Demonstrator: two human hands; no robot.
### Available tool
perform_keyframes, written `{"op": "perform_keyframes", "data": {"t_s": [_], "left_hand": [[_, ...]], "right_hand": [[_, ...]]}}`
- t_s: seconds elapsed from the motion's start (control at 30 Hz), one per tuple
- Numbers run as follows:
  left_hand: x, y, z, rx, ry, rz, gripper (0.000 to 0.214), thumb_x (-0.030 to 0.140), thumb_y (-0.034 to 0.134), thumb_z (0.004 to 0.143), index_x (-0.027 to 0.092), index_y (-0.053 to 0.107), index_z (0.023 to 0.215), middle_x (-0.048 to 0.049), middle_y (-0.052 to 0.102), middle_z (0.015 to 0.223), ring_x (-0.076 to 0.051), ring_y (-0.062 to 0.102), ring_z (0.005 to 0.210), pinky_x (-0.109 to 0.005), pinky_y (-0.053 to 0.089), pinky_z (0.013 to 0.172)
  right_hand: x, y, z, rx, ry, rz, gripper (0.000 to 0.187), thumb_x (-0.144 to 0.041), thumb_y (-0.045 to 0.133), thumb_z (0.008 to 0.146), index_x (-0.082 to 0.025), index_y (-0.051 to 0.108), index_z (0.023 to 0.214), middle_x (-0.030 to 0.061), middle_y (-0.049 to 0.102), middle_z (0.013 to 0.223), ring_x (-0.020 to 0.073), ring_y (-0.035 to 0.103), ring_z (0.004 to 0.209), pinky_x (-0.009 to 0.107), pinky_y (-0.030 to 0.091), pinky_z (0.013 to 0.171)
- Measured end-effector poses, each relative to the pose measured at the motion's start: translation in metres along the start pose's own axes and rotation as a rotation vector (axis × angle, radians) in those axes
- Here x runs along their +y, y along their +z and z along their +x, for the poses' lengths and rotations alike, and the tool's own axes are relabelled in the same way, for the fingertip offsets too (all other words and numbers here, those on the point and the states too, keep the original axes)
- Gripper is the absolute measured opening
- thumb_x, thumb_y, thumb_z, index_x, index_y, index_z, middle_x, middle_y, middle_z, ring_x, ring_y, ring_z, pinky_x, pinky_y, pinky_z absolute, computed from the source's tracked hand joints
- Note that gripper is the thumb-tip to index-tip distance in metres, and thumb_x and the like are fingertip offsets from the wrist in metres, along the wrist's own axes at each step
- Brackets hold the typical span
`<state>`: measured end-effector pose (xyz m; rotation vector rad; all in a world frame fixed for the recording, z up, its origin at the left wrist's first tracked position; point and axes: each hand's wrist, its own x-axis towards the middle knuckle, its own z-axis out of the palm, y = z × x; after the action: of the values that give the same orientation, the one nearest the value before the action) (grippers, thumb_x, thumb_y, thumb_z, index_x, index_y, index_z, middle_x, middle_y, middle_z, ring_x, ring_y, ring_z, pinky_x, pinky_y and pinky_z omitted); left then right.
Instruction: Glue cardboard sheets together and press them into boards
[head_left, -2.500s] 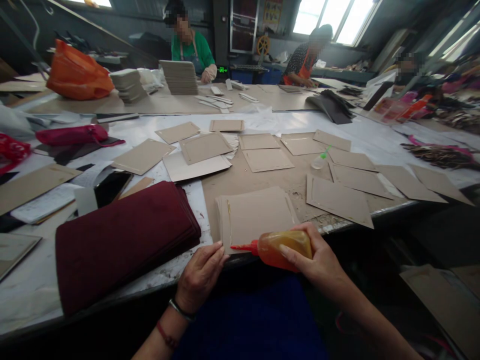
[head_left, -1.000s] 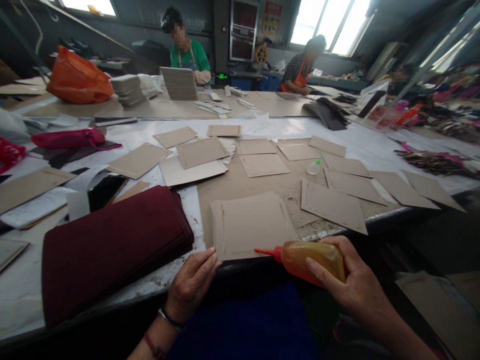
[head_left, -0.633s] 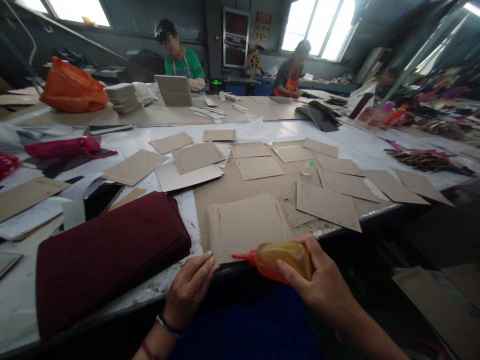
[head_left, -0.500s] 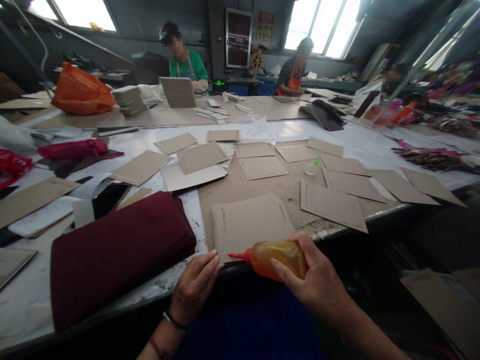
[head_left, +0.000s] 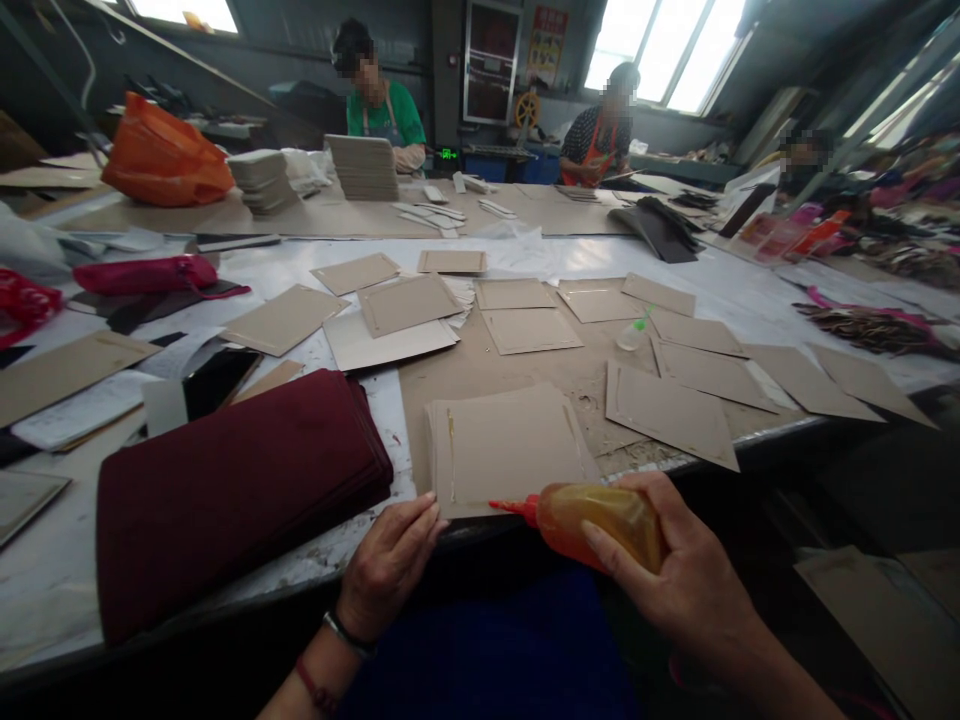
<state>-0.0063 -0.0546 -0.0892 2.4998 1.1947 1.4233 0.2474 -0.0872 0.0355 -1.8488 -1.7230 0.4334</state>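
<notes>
A stack of grey-beige cardboard sheets (head_left: 510, 445) lies at the table's front edge, with a shiny glue line down the left side of the top sheet and another along its right side. My left hand (head_left: 394, 555) has its fingers together, gripping the stack's near left corner; the thumb is largely hidden. In my right hand (head_left: 675, 555) is a squeeze glue bottle (head_left: 592, 520) with amber contents, tilted nearly level. Its red nozzle points left, with the tip over the front edge of the top sheet. I cannot tell whether the tip touches it.
Folded maroon fabric (head_left: 240, 490) lies to the left. Several glue-marked cardboard sheets (head_left: 667, 410) are spread behind and right of the stack, around a small green-tipped bottle (head_left: 631, 335). Across the table, a person in green (head_left: 405, 115) stands behind piled boards (head_left: 364, 170).
My right hand and the glue bottle have moved right along the stack's front edge, away from the left corner. My left hand stays at that corner. The view has shifted slightly.
</notes>
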Motion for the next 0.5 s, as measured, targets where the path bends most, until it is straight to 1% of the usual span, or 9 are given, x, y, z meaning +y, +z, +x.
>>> {"op": "perform_keyframes", "data": {"t_s": [0.13, 0.23, 0.33, 0.5], "left_hand": [[0.001, 0.000, 0.001, 0.001, 0.005, 0.011, 0.030, 0.009, 0.057, 0.080, 0.015, 0.055, 0.109, -0.0102, 0.061, 0.101, -0.018, 0.059, 0.092, -0.032, 0.054, 0.078], [0.001, 0.000, 0.001, -0.002, 0.010, 0.022, 0.027, 0.008, 0.057, 0.079, 0.013, 0.056, 0.106, -0.0110, 0.061, 0.100, -0.018, 0.059, 0.091, -0.032, 0.054, 0.078], [0.000, 0.000, 0.000, 0.002, 0.000, 0.016, 0.029, 0.009, 0.056, 0.080, 0.016, 0.056, 0.108, -0.0102, 0.062, 0.101, -0.019, 0.060, 0.091, -0.032, 0.054, 0.078], [-0.001, 0.000, -0.001, -0.001, 0.004, 0.020, 0.032, 0.010, 0.056, 0.080, 0.018, 0.055, 0.111, -0.0093, 0.062, 0.102, -0.019, 0.060, 0.092, -0.032, 0.054, 0.078]], "right_hand": [[-0.012, 0.012, 0.003, -0.033, -0.063, 0.004, 0.026, -0.042, 0.055, 0.074, -0.023, 0.046, 0.090, 0.0000, 0.058, 0.074, 0.0163, 0.057, 0.061, 0.026, 0.045, 0.056], [-0.014, 0.014, 0.005, -0.062, -0.098, 0.003, 0.026, -0.042, 0.054, 0.075, -0.022, 0.046, 0.089, 0.0001, 0.058, 0.075, 0.0157, 0.057, 0.061, 0.026, 0.046, 0.056], [-0.007, 0.006, 0.004, -0.040, -0.061, -0.022, 0.027, -0.042, 0.054, 0.075, -0.023, 0.046, 0.091, -0.0013, 0.057, 0.072, 0.0153, 0.057, 0.058, 0.025, 0.046, 0.055], [0.013, -0.015, -0.001, 0.018, 0.037, -0.092, 0.029, -0.046, 0.054, 0.074, -0.024, 0.046, 0.090, -0.0018, 0.057, 0.071, 0.0154, 0.056, 0.057, 0.025, 0.046, 0.053]]}}
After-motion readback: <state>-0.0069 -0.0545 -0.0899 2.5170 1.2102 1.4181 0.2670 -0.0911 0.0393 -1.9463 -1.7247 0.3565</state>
